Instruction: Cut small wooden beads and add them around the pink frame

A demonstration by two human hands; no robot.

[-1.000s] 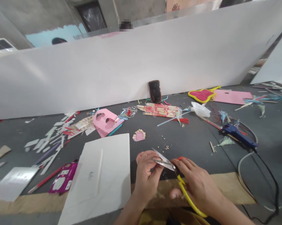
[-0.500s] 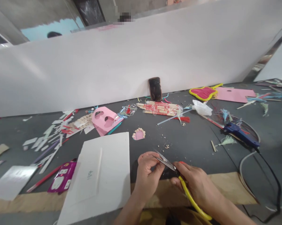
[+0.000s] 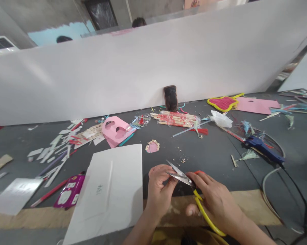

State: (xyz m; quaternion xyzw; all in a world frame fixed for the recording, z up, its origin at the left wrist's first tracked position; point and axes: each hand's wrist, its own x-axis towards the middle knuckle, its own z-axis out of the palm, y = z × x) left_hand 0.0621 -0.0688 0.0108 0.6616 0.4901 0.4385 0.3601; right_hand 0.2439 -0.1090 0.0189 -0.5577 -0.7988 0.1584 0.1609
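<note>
My right hand (image 3: 216, 197) grips a pair of scissors (image 3: 182, 176) with yellow and red handles. The blades are parted and point left, reaching over the fingertips of my left hand (image 3: 159, 187). That left hand is closed in a pinch; whatever it holds is too small to name. Just beyond the blades lie several small pale bits (image 3: 182, 160). A little farther off sits a small pink card piece (image 3: 152, 146) edged along its top with pale bits. To the left of my left hand is a white board (image 3: 112, 190) with handwritten marks.
A phone (image 3: 170, 98) leans on the white partition (image 3: 117, 75). Before it lies a plastic-wrapped stick bundle (image 3: 175, 119). A blue glue gun (image 3: 264, 149) with its cord is at right. Pink cutouts (image 3: 116, 131) and paper strips (image 3: 58, 153) are at left. Heads show beyond the partition.
The scissor blades have spread wider, and my right thumb has dropped with the yellow handle. My left hand keeps its pinch. The whole view has shifted slightly.
</note>
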